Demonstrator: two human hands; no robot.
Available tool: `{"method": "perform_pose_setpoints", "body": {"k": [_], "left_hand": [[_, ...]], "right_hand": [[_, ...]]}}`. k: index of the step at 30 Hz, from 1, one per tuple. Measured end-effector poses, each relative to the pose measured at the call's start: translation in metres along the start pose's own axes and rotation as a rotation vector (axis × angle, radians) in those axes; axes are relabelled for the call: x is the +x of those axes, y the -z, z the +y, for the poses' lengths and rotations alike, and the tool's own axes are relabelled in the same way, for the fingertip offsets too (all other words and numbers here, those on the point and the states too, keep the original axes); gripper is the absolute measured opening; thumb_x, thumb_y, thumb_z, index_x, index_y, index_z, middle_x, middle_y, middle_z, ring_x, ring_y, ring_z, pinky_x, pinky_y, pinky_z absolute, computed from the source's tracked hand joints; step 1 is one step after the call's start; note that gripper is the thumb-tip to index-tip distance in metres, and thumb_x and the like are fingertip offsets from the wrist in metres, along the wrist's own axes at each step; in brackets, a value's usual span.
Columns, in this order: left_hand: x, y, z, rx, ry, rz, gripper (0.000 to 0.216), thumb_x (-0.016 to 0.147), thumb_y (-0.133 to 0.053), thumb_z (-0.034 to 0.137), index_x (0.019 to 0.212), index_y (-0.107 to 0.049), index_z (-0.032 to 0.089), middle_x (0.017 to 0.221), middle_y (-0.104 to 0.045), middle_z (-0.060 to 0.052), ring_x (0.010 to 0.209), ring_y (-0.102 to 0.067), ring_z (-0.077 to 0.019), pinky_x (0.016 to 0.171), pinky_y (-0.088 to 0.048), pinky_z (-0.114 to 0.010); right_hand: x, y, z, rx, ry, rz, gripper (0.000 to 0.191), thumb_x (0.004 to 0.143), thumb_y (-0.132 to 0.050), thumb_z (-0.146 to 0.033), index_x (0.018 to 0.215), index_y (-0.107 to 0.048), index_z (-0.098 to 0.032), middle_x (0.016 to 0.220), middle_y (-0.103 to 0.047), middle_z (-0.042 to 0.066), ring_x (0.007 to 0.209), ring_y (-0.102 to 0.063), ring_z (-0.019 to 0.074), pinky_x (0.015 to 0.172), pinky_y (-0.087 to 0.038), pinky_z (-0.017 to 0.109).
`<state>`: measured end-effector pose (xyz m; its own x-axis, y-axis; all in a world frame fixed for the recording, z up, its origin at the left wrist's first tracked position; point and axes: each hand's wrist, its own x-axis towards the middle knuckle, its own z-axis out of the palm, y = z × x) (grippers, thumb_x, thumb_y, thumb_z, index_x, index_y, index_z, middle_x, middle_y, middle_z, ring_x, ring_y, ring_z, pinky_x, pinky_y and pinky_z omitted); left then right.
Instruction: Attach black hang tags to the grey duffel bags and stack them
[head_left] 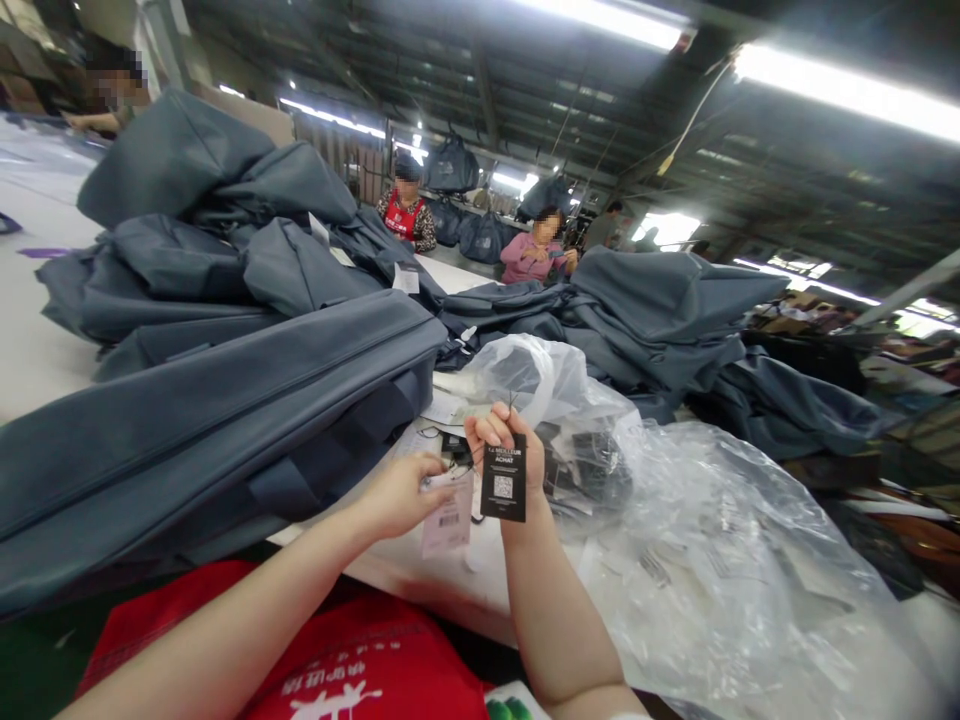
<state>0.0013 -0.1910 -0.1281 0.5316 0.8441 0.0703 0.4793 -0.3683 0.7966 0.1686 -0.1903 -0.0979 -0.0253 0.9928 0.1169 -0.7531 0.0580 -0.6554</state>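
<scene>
"Where was the black tag [502, 500] held?"

"Above the table [480, 590], just right of the white tag [446, 540]. It was gripped near its top edge by the right hand [517, 425], whose fingers were curled in and whose palm was partly covered by it."

"And the left hand [405, 490]?"

"It was placed beside the white tag, with its fingers bent and a narrow gap left between them. Whether the tag or only its string was pinched there could not be told."

"What could not be made out?"

"The first word on the black tag was partly covered by a finger, and its small lines were too fine to be read. The print on the white tag was blurred around its barcode, and its top was hidden by fingers. The papers under the plastic bag [720, 540] were veiled by creases and glare. The blue bag [225, 410] was cut off by the left edge."

"Which way was the black tag turned?"

"Its printed face was turned to the camera, words the right way up. Its long axis was held nearly upright, with a thin string [511, 399] seen above its top edge."

"And the white one?"

"It was also seen lengthwise up and down, barcode outward."
</scene>
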Motion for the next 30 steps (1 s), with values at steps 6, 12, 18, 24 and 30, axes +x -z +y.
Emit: {"method": "perform_pose_setpoints", "body": {"k": [6, 12, 18, 24, 30], "left_hand": [[-0.009, -0.007, 0.002, -0.627, 0.333, -0.089, 0.022, 0.064, -0.064, 0.032, 0.079, -0.061, 0.017, 0.062, -0.057, 0.003, 0.057, -0.051, -0.0142, 0.053, -0.034, -0.025], [-0.018, -0.003, -0.003, -1.171, 0.5, -0.165, 0.027, 0.058, -0.066, 0.028, 0.08, -0.054, 0.017, 0.061, -0.06, 0.001, 0.053, -0.056, -0.0138, 0.055, -0.041, -0.025], [-0.023, -0.003, -0.012, -1.208, 0.476, -0.18, 0.034, 0.056, -0.074, 0.028, 0.084, -0.057, 0.016, 0.07, -0.068, -0.003, 0.07, -0.067, -0.0214, 0.067, -0.047, -0.031], [-0.032, -0.001, -0.015, -1.208, 0.56, -0.422, 0.051, 0.052, -0.082, 0.028, 0.095, -0.058, 0.015, 0.092, -0.073, -0.011, 0.073, -0.067, -0.02, 0.067, -0.048, -0.03], [-0.034, -0.004, -0.019, -0.928, 0.557, -0.117, 0.039, 0.059, -0.07, 0.033, 0.093, -0.058, 0.017, 0.083, -0.072, -0.005, 0.065, -0.064, -0.0197, 0.063, -0.048, -0.032]], "right_hand": [[-0.003, -0.003, 0.028, -0.033, -0.1, -0.031, 0.016, 0.078, -0.063, -0.033, 0.074, -0.049, -0.025, 0.051, -0.02, -0.008, 0.055, -0.039, 0.0142, 0.103, -0.043, 0.039], [-0.008, 0.005, 0.039, -0.236, -0.072, -0.084, 0.019, 0.08, -0.064, -0.036, 0.075, -0.05, -0.024, 0.054, -0.026, -0.006, 0.068, -0.049, 0.017, 0.095, -0.044, 0.042], [-0.022, 0.005, 0.046, -0.458, -0.11, -0.15, 0.017, 0.084, -0.064, -0.037, 0.081, -0.053, -0.024, 0.054, -0.038, -0.006, 0.062, -0.047, 0.0137, 0.081, -0.046, 0.033], [-0.024, 0.009, 0.052, -0.536, 0.006, -0.098, 0.016, 0.089, -0.056, -0.038, 0.087, -0.051, -0.023, 0.052, -0.033, -0.009, 0.058, -0.045, 0.0118, 0.092, -0.043, 0.037], [-0.028, 0.018, 0.055, -1.289, 0.247, 0.073, 0.015, 0.094, -0.045, -0.035, 0.091, -0.053, -0.022, 0.062, -0.051, -0.003, 0.056, -0.047, 0.0134, 0.062, -0.039, 0.026]]}}
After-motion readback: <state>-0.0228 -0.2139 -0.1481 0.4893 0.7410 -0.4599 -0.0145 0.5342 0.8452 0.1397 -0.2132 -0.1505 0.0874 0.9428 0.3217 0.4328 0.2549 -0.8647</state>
